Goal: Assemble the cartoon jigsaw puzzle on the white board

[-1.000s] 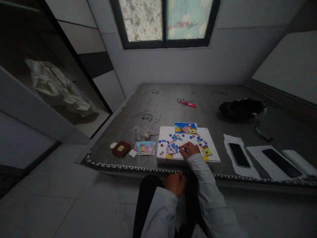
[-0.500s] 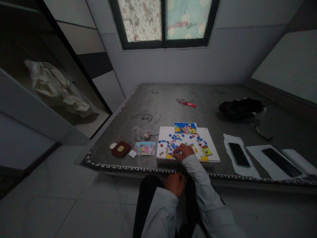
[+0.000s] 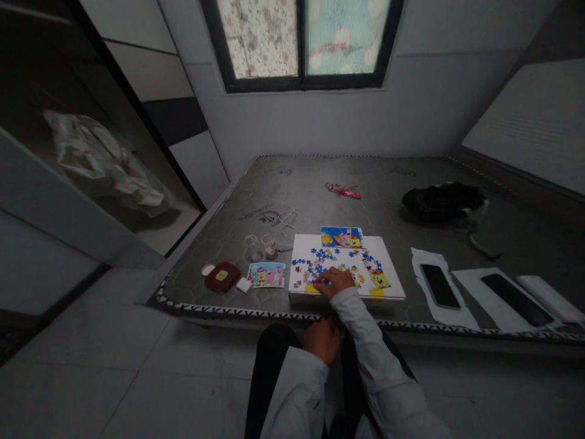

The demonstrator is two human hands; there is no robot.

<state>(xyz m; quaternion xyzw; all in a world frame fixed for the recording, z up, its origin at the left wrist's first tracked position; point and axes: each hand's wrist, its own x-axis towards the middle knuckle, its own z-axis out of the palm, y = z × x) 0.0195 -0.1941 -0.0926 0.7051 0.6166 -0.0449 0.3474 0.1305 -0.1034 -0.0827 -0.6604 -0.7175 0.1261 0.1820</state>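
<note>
A white box (image 3: 393,281) lies flat near the bed's front edge, with loose blue and multicoloured puzzle pieces (image 3: 317,263) scattered on its left half. My right hand (image 3: 336,282) is over the front middle of the box, thumb and fingers pinched together on a puzzle piece that they mostly cover. To the right of that hand, a partly joined puzzle section (image 3: 378,277) shows a yellow cartoon character. A cartoon picture card (image 3: 342,236) lies at the box's back edge. Down at my lap, my left hand (image 3: 322,341) is curled closed; whatever it may hold is hidden.
Left of the box are another picture card (image 3: 267,275), a brown case (image 3: 222,277), a small white square (image 3: 244,285), clear cups (image 3: 253,247) and a white cord (image 3: 287,227). Rightward lie a phone (image 3: 439,286), a dark slab (image 3: 516,297) and a black bag (image 3: 443,201). A red packet (image 3: 343,191) lies farther back.
My right hand has shifted slightly left across the box, its fingertips now nearer the front-left pieces. My left hand stays at my lap.
</note>
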